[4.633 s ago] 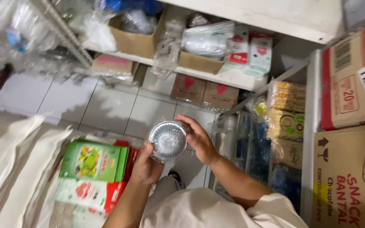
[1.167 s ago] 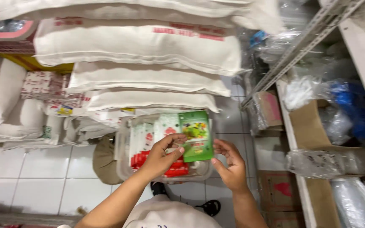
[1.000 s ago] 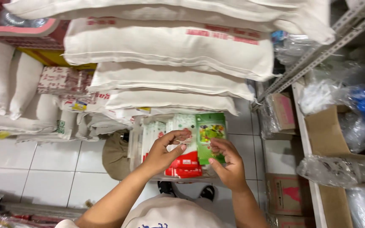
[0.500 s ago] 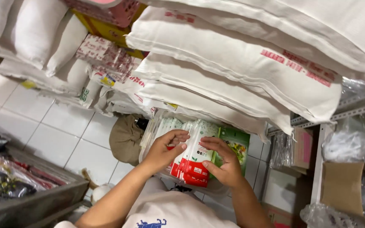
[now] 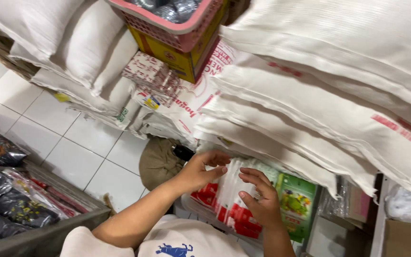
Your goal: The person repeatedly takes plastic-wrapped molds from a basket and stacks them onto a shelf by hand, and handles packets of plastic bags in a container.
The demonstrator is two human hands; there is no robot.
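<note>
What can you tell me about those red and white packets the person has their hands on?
The red and white packets are flat, glossy plastic pouches, white above and red at the bottom, standing upright in a row inside a clear container under stacked white sacks. The left hand rests on their near side; the right hand presses against their face. A green packet stands just beside them.

A single head-worn camera looked steeply down and tilted, close over the person's forearms. The stack of white sacks (image 5: 319, 100) filled the upper right; left of that stack lay white floor tiles (image 5: 72, 138), farther below.
</note>
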